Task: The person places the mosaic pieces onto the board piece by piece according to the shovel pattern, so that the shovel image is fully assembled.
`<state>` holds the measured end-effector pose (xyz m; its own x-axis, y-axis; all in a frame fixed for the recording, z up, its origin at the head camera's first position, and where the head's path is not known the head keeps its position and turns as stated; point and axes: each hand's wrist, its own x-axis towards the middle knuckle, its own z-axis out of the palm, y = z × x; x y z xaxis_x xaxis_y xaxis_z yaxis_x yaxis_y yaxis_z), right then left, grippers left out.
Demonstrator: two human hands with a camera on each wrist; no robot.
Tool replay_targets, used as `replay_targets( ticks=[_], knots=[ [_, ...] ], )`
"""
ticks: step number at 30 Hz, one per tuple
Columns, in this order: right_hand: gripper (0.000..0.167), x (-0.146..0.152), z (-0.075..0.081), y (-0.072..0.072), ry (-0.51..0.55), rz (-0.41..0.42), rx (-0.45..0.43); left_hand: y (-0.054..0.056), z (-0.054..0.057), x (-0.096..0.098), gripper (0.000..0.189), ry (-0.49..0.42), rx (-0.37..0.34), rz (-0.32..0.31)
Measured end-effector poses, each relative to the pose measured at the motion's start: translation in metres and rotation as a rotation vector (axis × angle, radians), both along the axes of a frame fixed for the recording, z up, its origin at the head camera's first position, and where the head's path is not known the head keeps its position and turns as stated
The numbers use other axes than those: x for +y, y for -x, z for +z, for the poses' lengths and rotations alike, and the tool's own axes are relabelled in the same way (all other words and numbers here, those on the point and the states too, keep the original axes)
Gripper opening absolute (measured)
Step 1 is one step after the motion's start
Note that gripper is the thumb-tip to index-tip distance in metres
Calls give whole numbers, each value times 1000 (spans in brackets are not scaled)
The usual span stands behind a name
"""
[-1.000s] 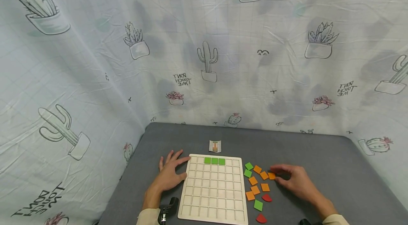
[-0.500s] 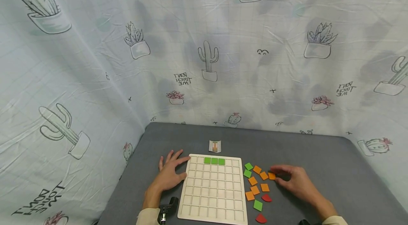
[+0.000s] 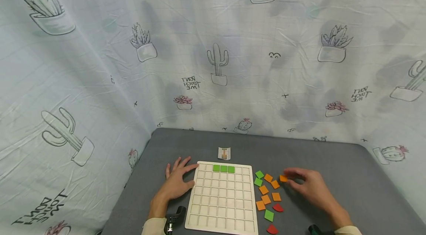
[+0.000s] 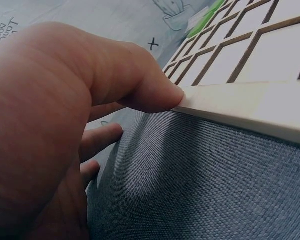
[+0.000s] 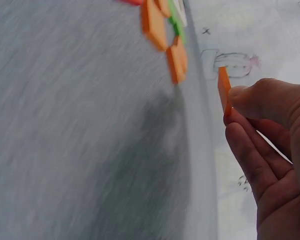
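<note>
My right hand (image 3: 309,187) pinches an orange square tile (image 5: 223,91) between thumb and fingers, raised off the table in the right wrist view. At the left edge of a pale wooden grid board (image 3: 220,200), my left hand (image 3: 178,179) rests with spread fingers. Its thumb (image 4: 155,92) touches the board's side in the left wrist view. Three green square tiles (image 3: 224,169) sit side by side in the board's far row. Between the board and my right hand lie several orange tiles (image 3: 263,190), a few green tiles (image 3: 269,215) and two red rounded wedge pieces (image 3: 277,207).
A small card (image 3: 224,153) with a grid picture lies just beyond the board. The grey cloth-covered table (image 3: 299,150) reaches back to a cactus-print curtain (image 3: 253,68), which also hangs at both sides.
My right hand has lifted the pinched orange tile off the table and shifted it slightly away from me. The left hand and the board stay put.
</note>
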<state>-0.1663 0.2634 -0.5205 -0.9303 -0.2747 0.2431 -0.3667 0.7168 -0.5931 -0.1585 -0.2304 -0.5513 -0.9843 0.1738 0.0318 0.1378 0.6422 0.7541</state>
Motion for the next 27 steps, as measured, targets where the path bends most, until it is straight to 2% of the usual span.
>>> replay_targets(
  ticks=[11,19,23,27],
  knots=[
    [34,-43,10,4,28,48,102,0,-1,-1,63,18,1,9],
    [34,-75,9,8,115,124,113,1,1,-2,62,12,-3,4],
    [33,-89,8,10,127,157,131,0,1,-1,62,14,-1,5],
    [33,-102,7,12,140,163,112,0,1,-1,62,11,-1,7]
  ],
)
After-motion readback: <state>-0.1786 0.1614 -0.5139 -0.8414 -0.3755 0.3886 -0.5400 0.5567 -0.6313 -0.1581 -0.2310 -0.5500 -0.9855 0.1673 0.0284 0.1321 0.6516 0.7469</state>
